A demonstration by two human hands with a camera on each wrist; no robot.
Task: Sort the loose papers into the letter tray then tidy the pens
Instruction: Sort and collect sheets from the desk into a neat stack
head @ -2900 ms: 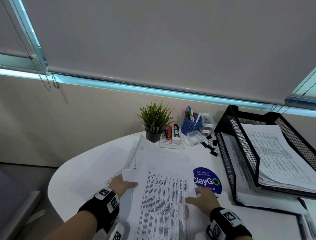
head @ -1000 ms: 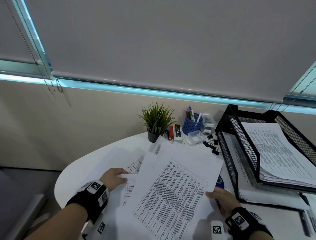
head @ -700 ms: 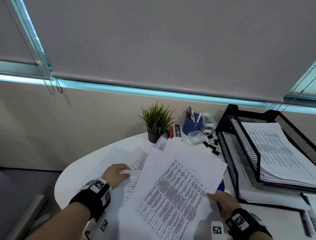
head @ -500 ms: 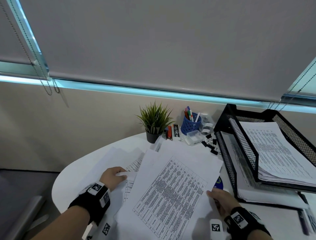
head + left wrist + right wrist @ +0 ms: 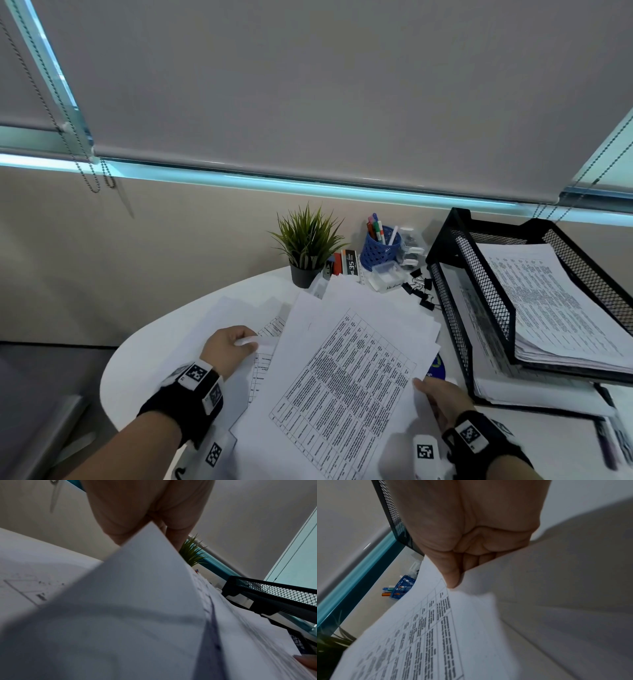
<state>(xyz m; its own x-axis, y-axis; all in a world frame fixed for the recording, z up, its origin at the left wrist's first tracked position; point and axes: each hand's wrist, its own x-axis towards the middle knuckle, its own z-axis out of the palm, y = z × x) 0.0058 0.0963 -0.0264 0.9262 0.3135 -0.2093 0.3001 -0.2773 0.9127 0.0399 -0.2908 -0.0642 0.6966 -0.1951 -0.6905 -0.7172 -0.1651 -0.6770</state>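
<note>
A loose stack of printed papers (image 5: 346, 373) is tilted above the white round table (image 5: 144, 349). My right hand (image 5: 435, 394) pinches the stack's right edge, thumb on top (image 5: 452, 580). My left hand (image 5: 229, 346) grips a curled sheet edge (image 5: 250, 341) at the stack's left side; in the left wrist view the paper (image 5: 137, 601) hides its fingers. More sheets (image 5: 236, 308) lie flat on the table beneath. The black mesh letter tray (image 5: 479, 308) stands at the right with papers (image 5: 548, 301) in its upper tier. Pens stand in a blue cup (image 5: 380, 246) at the back.
A potted plant (image 5: 306, 250) stands at the back next to a stapler and small boxes (image 5: 346, 263). A clear plastic box (image 5: 387, 275) and black binder clips (image 5: 421, 291) lie between the cup and the tray. A blue sticker (image 5: 436, 366) peeks from under the stack.
The stack has been turned clockwise and lifted off the table toward the tray. My right hand moved right and down with it; my left hand now holds a curled sheet edge.
</note>
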